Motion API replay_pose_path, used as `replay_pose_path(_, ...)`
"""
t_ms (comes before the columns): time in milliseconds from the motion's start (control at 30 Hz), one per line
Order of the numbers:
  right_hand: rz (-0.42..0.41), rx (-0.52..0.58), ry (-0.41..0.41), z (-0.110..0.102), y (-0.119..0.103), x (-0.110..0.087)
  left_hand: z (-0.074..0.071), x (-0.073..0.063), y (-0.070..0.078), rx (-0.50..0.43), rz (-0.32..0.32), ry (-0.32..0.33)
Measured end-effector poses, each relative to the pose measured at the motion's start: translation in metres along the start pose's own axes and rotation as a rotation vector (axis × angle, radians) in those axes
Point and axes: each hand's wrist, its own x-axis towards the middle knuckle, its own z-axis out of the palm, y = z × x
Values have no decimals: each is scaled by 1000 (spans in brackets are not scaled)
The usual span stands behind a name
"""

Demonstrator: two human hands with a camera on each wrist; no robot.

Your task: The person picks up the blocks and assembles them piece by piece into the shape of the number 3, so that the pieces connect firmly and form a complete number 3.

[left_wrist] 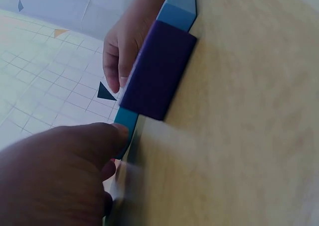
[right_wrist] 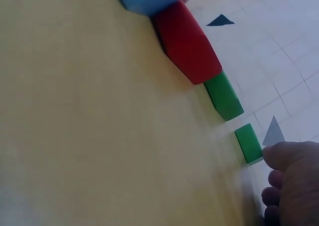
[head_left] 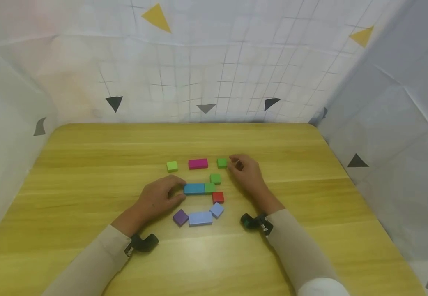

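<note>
My left hand (head_left: 159, 196) pinches the left end of a long blue block (head_left: 194, 189) between thumb and fingers. In the left wrist view, its thumb lies against that blue block (left_wrist: 126, 126). A green block (head_left: 210, 188) adjoins the blue block's right end. My right hand (head_left: 248, 172) is beside the far green block (head_left: 222, 163), fingers bent. Its thumb tip meets the edge of a green block (right_wrist: 248, 143) in the right wrist view; whether the fingers grip it is hidden. Between the hands are another green block (head_left: 215, 179) and a red block (head_left: 218, 197).
A yellow-green block (head_left: 172, 166) and a magenta block (head_left: 198, 164) lie farther back. Nearer are a purple block (head_left: 180, 218), a long light-blue block (head_left: 200, 218) and a small light-blue block (head_left: 217, 210). White sheets (head_left: 206, 74) border the wooden table (head_left: 88, 164).
</note>
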Motion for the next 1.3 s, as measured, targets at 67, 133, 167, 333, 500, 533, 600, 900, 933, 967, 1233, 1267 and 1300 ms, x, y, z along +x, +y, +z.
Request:
replay_pose_path(67,-14,2,-28,-1,0,3,-1,0,1,-2,-2,0)
replay_pose_path(133,-27,11,-58,-1,1,6,-1,0,1,-1,-1,1)
replay_pose_path(167,-41,10,-66,-1,2,7,-1,0,2,-1,1,3)
replay_pose_path(333,-71,-2,-96,1,3,9,-1,0,1,4,2,-1)
replay_pose_path(500,-48,-19,-127,1,2,10,-2,-1,1,-2,5,3)
replay_pose_path(533,-42,-22,-133,1,2,10,-2,-1,1,-3,6,3)
replay_pose_path(600,-33,-29,-145,2,2,11,-2,-1,1,-2,5,3)
replay_pose_path(900,-40,-46,-182,3,3,17,2,-2,-1,-6,2,7)
replay_pose_path(933,-45,-51,-180,4,3,17,2,-2,-1,-8,3,10)
replay_pose_path(967,-50,-53,-176,4,3,17,2,-2,-1,-8,6,14)
replay_pose_path(1233,-35,-53,-146,6,-1,13,3,-2,-2,-8,13,12)
replay_pose_path(1267,-37,-51,-146,6,-1,13,3,-2,-2,-10,12,11)
replay_pose_path(1300,-40,-50,-145,6,-1,13,3,-2,-2,-11,13,10)
